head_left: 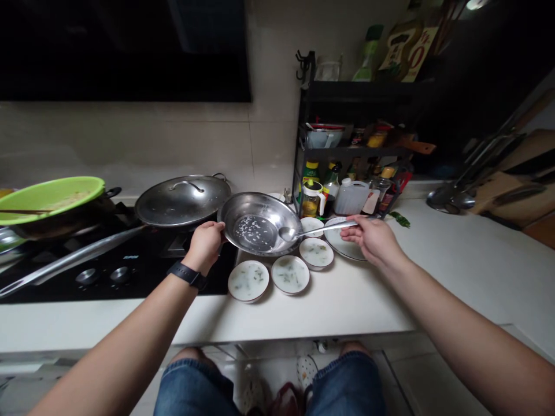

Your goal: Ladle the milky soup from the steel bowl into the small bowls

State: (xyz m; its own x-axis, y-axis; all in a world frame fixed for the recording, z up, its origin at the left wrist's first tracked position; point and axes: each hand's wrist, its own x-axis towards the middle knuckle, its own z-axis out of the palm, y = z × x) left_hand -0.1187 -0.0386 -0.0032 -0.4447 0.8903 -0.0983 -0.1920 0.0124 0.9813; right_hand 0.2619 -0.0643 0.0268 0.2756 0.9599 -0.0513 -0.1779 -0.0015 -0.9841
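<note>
My left hand [205, 245], a black watch on its wrist, grips the rim of a steel bowl [259, 223] and holds it tilted above the counter. A little pale liquid lies in the bowl's bottom. My right hand [369, 237] pinches the handle of a steel ladle [318, 229], its scoop resting inside the bowl's right edge. Below the bowl stand several small white bowls of pale soup with green bits: one [248, 281], a second [290, 274] and a third [316, 253].
A lidded wok [182, 200] sits on the black stove [108, 271] at left, next to a green plate [50, 196]. A black rack of bottles and jars [347, 173] stands behind. A white plate [342, 245] lies under my right hand. The white countertop [455, 271] stretches right.
</note>
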